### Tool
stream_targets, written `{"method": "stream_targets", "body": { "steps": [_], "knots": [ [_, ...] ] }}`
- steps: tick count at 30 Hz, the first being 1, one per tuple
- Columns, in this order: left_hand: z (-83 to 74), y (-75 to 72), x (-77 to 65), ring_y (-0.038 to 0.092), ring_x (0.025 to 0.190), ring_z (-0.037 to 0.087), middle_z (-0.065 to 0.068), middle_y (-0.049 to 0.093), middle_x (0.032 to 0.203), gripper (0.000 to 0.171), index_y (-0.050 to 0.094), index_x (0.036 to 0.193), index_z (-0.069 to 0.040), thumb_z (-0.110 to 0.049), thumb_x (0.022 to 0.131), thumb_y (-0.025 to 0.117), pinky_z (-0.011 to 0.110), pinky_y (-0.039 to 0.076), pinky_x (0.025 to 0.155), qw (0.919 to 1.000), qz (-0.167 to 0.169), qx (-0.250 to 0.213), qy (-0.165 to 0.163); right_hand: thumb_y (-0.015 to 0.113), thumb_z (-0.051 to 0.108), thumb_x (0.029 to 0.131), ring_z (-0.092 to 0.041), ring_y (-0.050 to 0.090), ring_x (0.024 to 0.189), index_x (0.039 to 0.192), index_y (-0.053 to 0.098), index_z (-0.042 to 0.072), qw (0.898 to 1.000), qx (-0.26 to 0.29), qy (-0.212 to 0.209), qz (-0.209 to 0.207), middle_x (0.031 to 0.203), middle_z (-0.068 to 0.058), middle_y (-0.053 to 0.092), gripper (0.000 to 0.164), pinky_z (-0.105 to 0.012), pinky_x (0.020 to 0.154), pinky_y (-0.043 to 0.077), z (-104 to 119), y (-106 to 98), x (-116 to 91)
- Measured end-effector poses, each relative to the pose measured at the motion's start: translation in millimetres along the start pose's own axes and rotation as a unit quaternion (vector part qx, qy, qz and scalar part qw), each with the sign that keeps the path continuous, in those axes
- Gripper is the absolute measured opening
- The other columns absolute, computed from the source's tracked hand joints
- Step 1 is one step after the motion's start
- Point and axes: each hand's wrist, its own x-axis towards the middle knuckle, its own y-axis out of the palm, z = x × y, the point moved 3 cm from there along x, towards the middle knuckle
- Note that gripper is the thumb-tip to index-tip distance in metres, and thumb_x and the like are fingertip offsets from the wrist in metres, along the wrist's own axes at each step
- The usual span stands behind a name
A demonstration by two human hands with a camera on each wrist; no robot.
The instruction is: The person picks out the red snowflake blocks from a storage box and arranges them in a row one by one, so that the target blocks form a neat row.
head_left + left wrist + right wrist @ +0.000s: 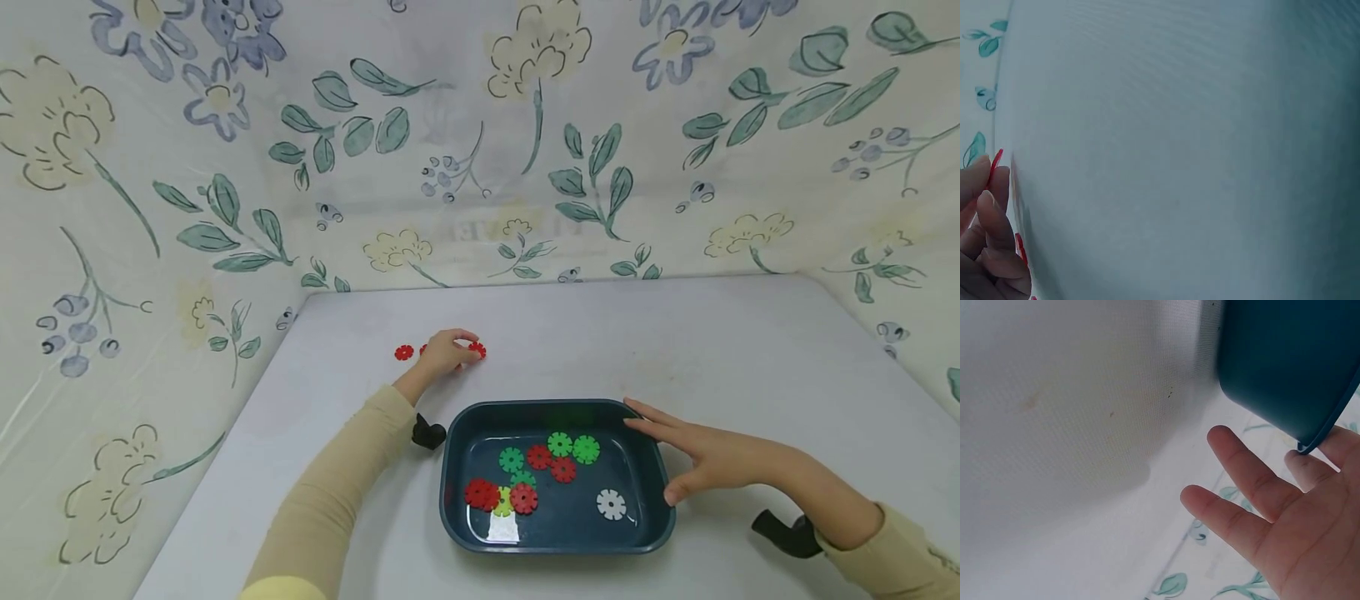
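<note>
My left hand (447, 353) pinches a red notched plastic disc (478, 351) between thumb and fingers, at the far left part of the table. The left wrist view shows that disc (995, 167) edge-on between the fingertips. Left of the hand lies another red disc (404, 352), and more red ones are partly hidden behind the hand. My right hand (720, 454) has its fingers spread at the right rim of a dark blue tray (555, 547); in the right wrist view the fingers lie along its outer side. Inside the tray are several red, green, yellow and white discs.
A white-covered table (720, 342) carries everything, with a floral-patterned cloth (465, 150) behind it and at the sides. Black wrist straps (429, 433) show near both wrists.
</note>
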Motion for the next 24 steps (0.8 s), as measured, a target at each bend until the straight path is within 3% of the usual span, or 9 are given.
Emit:
{"method": "stream_targets", "body": {
  "steps": [4, 9, 13, 16, 24],
  "knots": [
    [0.9, 3.3, -1.5, 0.05, 0.061, 0.017, 0.009, 0.058, 0.091, 0.034, 0.061, 0.115, -0.012, -0.023, 0.083, 0.068, 0.021, 0.043, 0.056, 0.9991, -0.001, 0.036, 0.02, 0.075, 0.032, 0.073, -0.05, 0.016, 0.13, 0.144, 0.027, 0.009, 1.0, 0.003, -0.003, 0.002, 0.152, -0.014, 0.005, 0.089, -0.064, 0.09, 0.033, 1.2, 0.0, 0.4],
    [0.5, 4.6, -3.8, 0.051, 0.085, 0.02, 0.009, 0.057, 0.101, 0.035, 0.061, 0.114, -0.011, -0.025, 0.083, 0.068, 0.027, 0.046, 0.069, 0.9929, 0.0, 0.106, 0.054, 0.075, 0.032, 0.072, -0.05, 0.015, 0.13, 0.143, 0.027, 0.009, 1.0, 0.004, -0.001, 0.002, 0.152, -0.014, 0.005, 0.089, -0.064, 0.09, 0.033, 2.5, -0.4, 0.8],
    [0.4, 4.6, -4.3, 0.049, 0.094, 0.022, 0.01, 0.056, 0.106, 0.036, 0.06, 0.116, -0.012, -0.025, 0.083, 0.067, 0.032, 0.046, 0.076, 0.9907, 0.008, 0.123, 0.059, 0.075, 0.032, 0.072, -0.049, 0.017, 0.13, 0.143, 0.027, 0.009, 1.0, -0.002, -0.004, -0.001, 0.152, -0.013, 0.006, 0.089, -0.063, 0.09, 0.034, 2.4, -0.4, 0.6],
    [1.2, 3.9, -3.1, 0.05, 0.089, 0.021, 0.009, 0.056, 0.104, 0.035, 0.06, 0.117, -0.013, -0.025, 0.084, 0.066, 0.031, 0.046, 0.074, 0.99, 0.006, 0.129, 0.057, 0.075, 0.032, 0.072, -0.049, 0.017, 0.13, 0.143, 0.027, 0.009, 1.0, -0.006, -0.005, -0.001, 0.152, -0.012, 0.006, 0.089, -0.063, 0.09, 0.034, 2.1, -0.5, 0.3],
    [4.1, 1.5, 1.2, 0.052, 0.056, 0.014, 0.004, 0.056, 0.079, 0.037, 0.058, 0.122, -0.017, -0.027, 0.087, 0.063, 0.022, 0.04, 0.059, 0.9861, -0.009, 0.16, 0.046, 0.075, 0.033, 0.073, -0.049, 0.017, 0.13, 0.144, 0.026, 0.011, 1.0, -0.006, -0.005, 0.002, 0.153, -0.011, 0.004, 0.089, -0.063, 0.09, 0.034, 2.0, -0.2, 0.5]
  ]
}}
